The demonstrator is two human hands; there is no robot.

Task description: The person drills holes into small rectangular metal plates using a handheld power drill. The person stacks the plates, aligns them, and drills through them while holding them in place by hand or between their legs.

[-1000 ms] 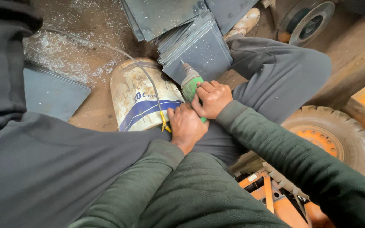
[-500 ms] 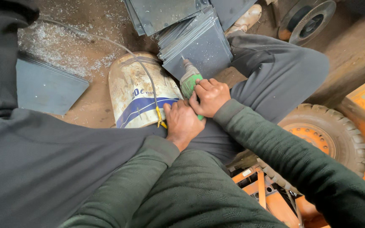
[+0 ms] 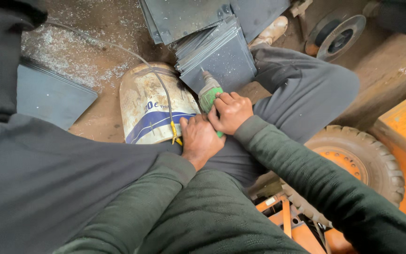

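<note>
Hands are both wrapped tight round a green power drill (image 3: 211, 96) near the middle of the frame, the right hand (image 3: 231, 111) clasping its body from the right and the left hand (image 3: 200, 138) closed just below it, bit pointing up-frame at the stack of dark metal plates (image 3: 222, 54). It looks a stiff, fairly heavy tool that would twist under load, so this two-handed grip on the body suits it, clear of the cable (image 3: 156, 77) across the worn bucket (image 3: 149, 106).

Just left of the green drill (image 3: 210, 96): a dirty white sack (image 3: 151, 106), rounded, with blue printed stripes.
</note>
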